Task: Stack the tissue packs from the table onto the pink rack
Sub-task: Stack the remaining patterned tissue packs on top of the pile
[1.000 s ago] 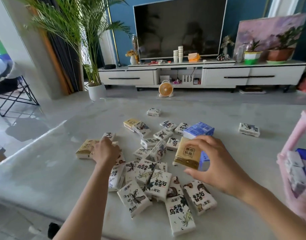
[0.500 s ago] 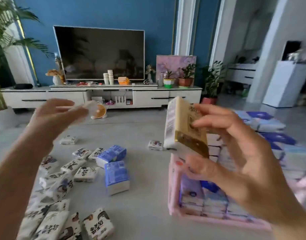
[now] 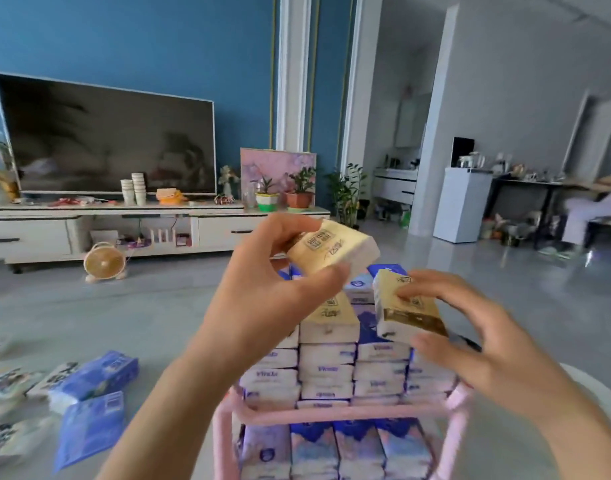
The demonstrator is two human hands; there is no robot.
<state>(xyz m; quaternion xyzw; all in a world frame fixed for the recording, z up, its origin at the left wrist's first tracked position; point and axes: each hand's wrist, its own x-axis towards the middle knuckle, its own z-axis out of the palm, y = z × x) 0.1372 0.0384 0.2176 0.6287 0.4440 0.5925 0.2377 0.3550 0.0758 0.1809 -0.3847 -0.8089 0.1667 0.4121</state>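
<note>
Both hands have swung over the pink plastic rack (image 3: 331, 412) since a moment ago. The left hand (image 3: 273, 292) has its fingers clamped on a cream paper-wrapped tissue pack (image 3: 331, 247), while the right hand (image 3: 470, 344) pinches a second cream pack with a gold band (image 3: 408, 311).

Best lower each one flat and squared — the stacked white-and-blue packs (image 3: 326, 370) look tall and loose, and a cream pack already on top (image 3: 328, 322) takes the middle spot. Loose blue packs (image 3: 93, 379) wait on the grey table (image 3: 165, 348).

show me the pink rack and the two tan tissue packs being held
pink rack (image 3: 331, 412): head view, front top rail
higher tan pack (image 3: 335, 247): head view, printed top face
lower tan pack (image 3: 411, 320): head view, gold-banded side face
</note>
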